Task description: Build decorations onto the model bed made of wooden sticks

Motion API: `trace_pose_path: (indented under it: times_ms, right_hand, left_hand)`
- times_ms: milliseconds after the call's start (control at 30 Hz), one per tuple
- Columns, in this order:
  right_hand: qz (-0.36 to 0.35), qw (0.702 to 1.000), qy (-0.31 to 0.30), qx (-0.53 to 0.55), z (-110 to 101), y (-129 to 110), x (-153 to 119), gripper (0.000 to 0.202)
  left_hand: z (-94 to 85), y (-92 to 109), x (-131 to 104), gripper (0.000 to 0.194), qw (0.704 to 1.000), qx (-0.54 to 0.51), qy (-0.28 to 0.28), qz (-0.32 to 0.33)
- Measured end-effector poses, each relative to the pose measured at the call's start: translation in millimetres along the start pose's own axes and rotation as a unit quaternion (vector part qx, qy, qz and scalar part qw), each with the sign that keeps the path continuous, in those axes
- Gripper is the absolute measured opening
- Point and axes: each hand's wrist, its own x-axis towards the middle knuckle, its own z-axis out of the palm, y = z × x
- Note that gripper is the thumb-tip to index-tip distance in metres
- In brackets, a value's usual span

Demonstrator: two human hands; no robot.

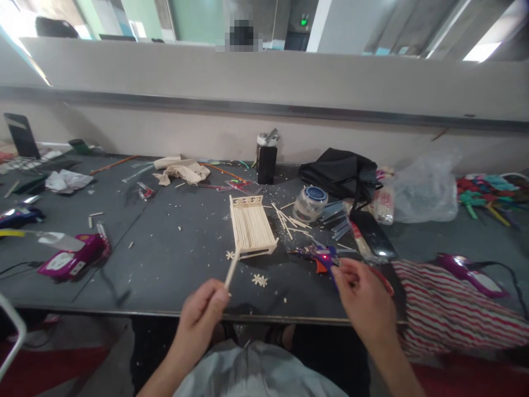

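Observation:
My left hand (204, 306) is closed around a pale wooden stick (232, 271). The stick's far end meets the near left corner of a small bed-like frame made of wooden sticks (253, 226); whether it touches is unclear. My right hand (366, 298) has its fingers curled at the rear and handle of a blue glue gun (324, 256). The gun has an orange trigger, a lit red light and a nozzle aimed left. Part of its handle is hidden behind my fingers. A flower-shaped wooden piece (260, 280) lies near the frame, and another flower-shaped piece (230, 255) sits at its corner.
Loose sticks (291, 221) lie beside a blue-lidded jar (311, 204). A phone (266, 165) stands upright behind the frame; another dark phone (374, 234) lies at right. Striped cloth (450, 306) hangs over the edge. Purple devices (74, 258) and a black bag (341, 171) also occupy the table.

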Motion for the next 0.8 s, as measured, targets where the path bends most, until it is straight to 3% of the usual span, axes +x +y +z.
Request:
trace_pose_path:
  times_ms: [67, 100, 167, 267, 433, 533, 600, 667, 800]
  right_hand:
    - [-0.04, 0.994, 0.011, -0.096, 4.9, 23.4, 12.4, 0.053]
    - [-0.068, 0.99, -0.006, -0.123, 8.9, 31.3, 15.9, 0.053]
    - [-0.103, 0.981, -0.032, -0.16, 17.8, 39.3, 19.0, 0.05]
    - [-0.099, 0.978, -0.066, -0.173, 25.5, 38.6, 20.6, 0.044]
    - [-0.033, 0.989, -0.132, -0.059, 14.6, 32.8, 22.0, 0.033]
    - [0.075, 0.982, -0.125, 0.124, 1.0, 27.6, 16.0, 0.03]
    - [0.136, 0.94, -0.103, 0.294, -8.3, 20.7, 10.3, 0.031]
    - [0.168, 0.88, -0.105, 0.432, -17.0, 10.5, 5.0, 0.038]
    - [0.176, 0.793, -0.217, 0.541, -25.6, -17.7, -3.1, 0.043]
  left_hand:
    - [-16.1, -4.4, 13.4, 0.031, 0.996, -0.009, 0.089, 0.016]
    - [-22.1, -6.5, 21.6, 0.029, 0.994, -0.005, 0.105, 0.024]
    - [-29.3, -10.6, 38.6, 0.024, 0.993, -0.002, 0.113, 0.038]
    - [-29.8, -17.1, 58.3, 0.021, 0.992, 0.002, 0.125, 0.032]
    - [-23.8, -26.3, 65.4, 0.021, 0.995, -0.003, 0.103, 0.016]
    - [-24.0, -27.2, 63.2, 0.021, 0.995, 0.017, 0.093, 0.011]
    - [-24.5, -26.2, 62.3, 0.021, 0.995, 0.03, 0.092, 0.008]
    - [-24.3, -24.7, 62.1, 0.022, 0.995, 0.042, 0.093, 0.004]
    - [-22.4, -22.0, 62.2, 0.023, 0.994, 0.062, 0.095, 0.0]
